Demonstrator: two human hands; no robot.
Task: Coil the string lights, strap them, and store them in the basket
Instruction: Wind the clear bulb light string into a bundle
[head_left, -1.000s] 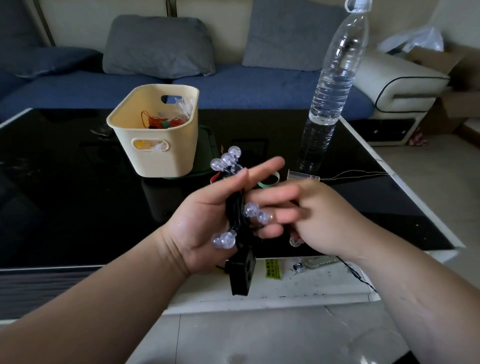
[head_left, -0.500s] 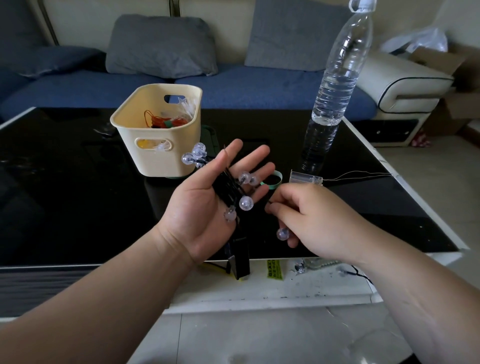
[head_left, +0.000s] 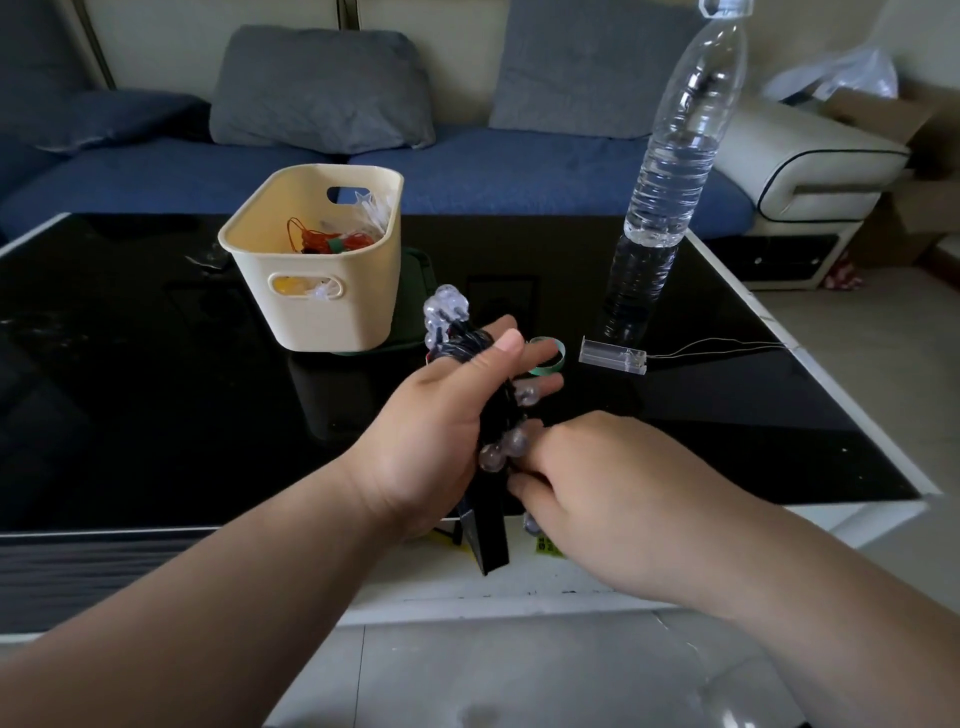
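Beyond the coiled lights (head_left: 497, 415): basket (head_left: 311, 317), strap (head_left: 560, 356), bottle (head_left: 670, 171).

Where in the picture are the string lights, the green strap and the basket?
string lights (head_left: 493, 413): head view, on the black coiled wire.
green strap (head_left: 560, 354): head view, right side of its loop.
basket (head_left: 322, 323): head view, front wall under the handle slot.

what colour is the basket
The basket is plain cream, with no pattern; the head view shows it best.
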